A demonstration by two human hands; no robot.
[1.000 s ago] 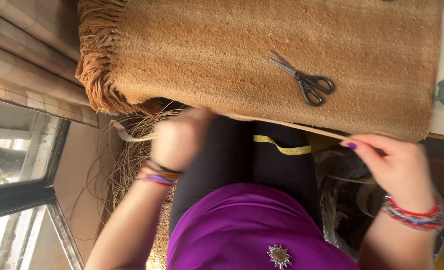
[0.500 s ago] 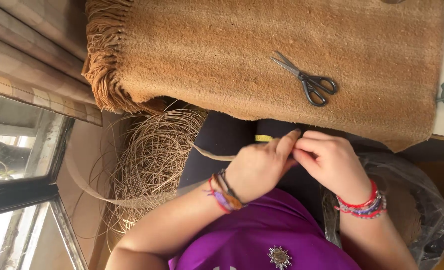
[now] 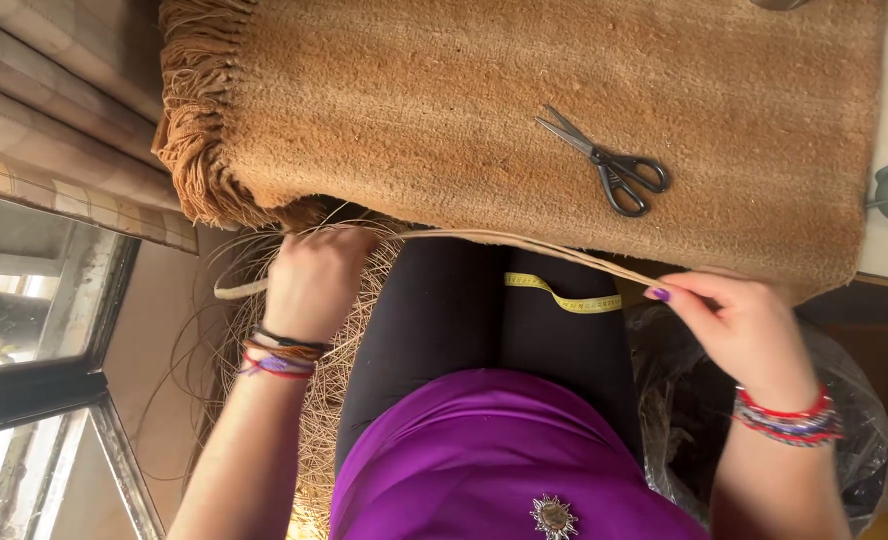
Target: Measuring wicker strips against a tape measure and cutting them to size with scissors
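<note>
1. Fingers [image 3: 664, 292] of the right hand [image 3: 749, 330] pinch one end of a pale straw strand [image 3: 524, 243].
2. Left hand [image 3: 314, 280] is clenched around the strand's other part, near a loose coil of straw fibre [image 3: 339, 390] beside the person's leg.
3. Between the two hands the strand runs stretched over the lap, along the front edge of a brown woven mat [image 3: 444, 110] covering the bench.
4. Black scissors [image 3: 609, 165] lie closed on the mat, well apart from both hands.
5. Yellow measuring tape [image 3: 564, 296] lies across the black-clad thighs, just below the strand.
</note>
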